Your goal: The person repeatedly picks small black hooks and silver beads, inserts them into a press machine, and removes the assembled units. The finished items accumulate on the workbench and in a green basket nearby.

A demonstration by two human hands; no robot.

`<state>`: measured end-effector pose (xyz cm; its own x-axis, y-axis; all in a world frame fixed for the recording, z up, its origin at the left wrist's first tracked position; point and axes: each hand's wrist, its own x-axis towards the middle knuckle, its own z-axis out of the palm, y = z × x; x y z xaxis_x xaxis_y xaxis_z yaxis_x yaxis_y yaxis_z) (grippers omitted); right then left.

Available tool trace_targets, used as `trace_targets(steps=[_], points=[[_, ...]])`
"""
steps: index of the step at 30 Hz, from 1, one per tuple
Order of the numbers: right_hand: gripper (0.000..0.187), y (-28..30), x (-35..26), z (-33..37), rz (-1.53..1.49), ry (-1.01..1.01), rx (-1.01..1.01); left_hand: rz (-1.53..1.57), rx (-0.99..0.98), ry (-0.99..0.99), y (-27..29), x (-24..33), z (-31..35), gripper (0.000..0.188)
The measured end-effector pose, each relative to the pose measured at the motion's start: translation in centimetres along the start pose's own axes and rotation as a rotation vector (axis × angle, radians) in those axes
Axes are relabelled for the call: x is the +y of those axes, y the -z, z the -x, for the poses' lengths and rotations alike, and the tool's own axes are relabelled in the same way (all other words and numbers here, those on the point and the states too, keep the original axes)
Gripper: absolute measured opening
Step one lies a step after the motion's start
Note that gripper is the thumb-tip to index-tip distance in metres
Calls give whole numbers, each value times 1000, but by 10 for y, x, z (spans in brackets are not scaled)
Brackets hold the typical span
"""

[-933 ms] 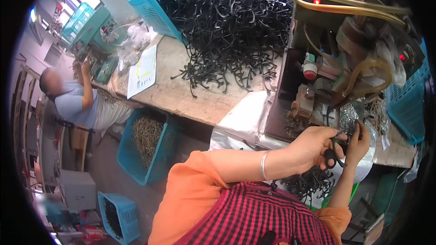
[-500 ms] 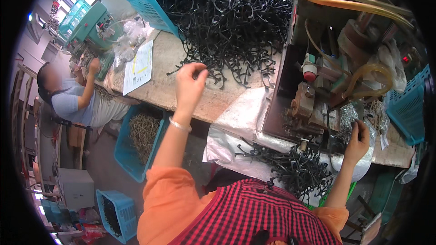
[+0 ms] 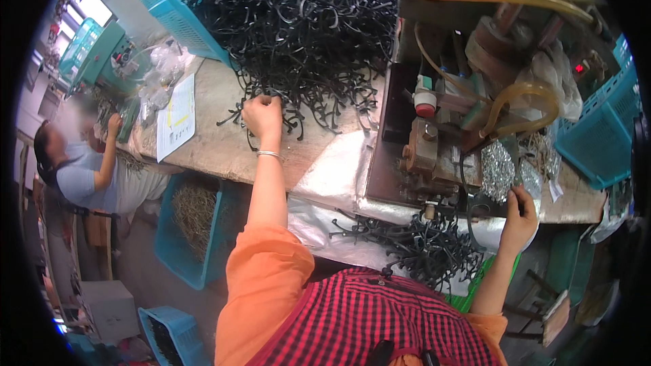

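- Gone from its place beside the other hand at the machine, the person's left hand point(image 3: 262, 116) is now out at the near fringe of the big tangled pile of thin, curved black pieces point(image 3: 298, 20); the whole view has swung a little too.
- Its grip is curled inward, fingertips close together, but I can't tell from here whether a black piece is pinched in it.
- That pile spreads over the pale wooden desk point(image 3: 224, 139) beside a light-blue lattice plastic basket point(image 3: 173, 24), probably so loose ends lie within arm's reach.
- Over on the right, the bare right hand point(image 3: 519, 220) waits near a crinkled silver bundle point(image 3: 497, 171), thumb and fingers drawn together; what they hold, if anything, is too small to make out.
- Below the brown-grey metal machine point(image 3: 424, 149), a smaller heap of black pieces point(image 3: 434, 244) lies on a shiny silver sheet point(image 3: 332, 176), which seems draped there to catch them.
- For moving, the left hand has a strip of wood between the pile and the desk's front edge, with a white paper sheet point(image 3: 176, 122) off to its left.
- The right hand has less room, hemmed by machine and bundle.
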<state>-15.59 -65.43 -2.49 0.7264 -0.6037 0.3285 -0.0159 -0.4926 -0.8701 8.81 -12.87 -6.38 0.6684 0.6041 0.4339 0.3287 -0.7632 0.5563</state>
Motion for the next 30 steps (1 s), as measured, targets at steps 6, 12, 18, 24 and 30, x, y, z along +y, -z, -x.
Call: trace_targets(steps=[6, 12, 18, 24, 30], points=[[14, -40, -92, -23, -139, 131, -175, -434, -264, -46, 0, 39, -14, 54], [45, -83, -137, -16, -781, -102, -426, 119, -336, -92, -13, -23, -43, 45], [52, -93, -148, -4, -962, -184, -296, 756, -276, 114, 10, -5, 3, 29], [53, -89, -148, -6, -933, -191, -318, 1243, -178, -131, 109, 118, 94, 19], [63, -77, -153, -14, -534, -11, -378, 1433, -449, -791, 190, 216, 130, 19]])
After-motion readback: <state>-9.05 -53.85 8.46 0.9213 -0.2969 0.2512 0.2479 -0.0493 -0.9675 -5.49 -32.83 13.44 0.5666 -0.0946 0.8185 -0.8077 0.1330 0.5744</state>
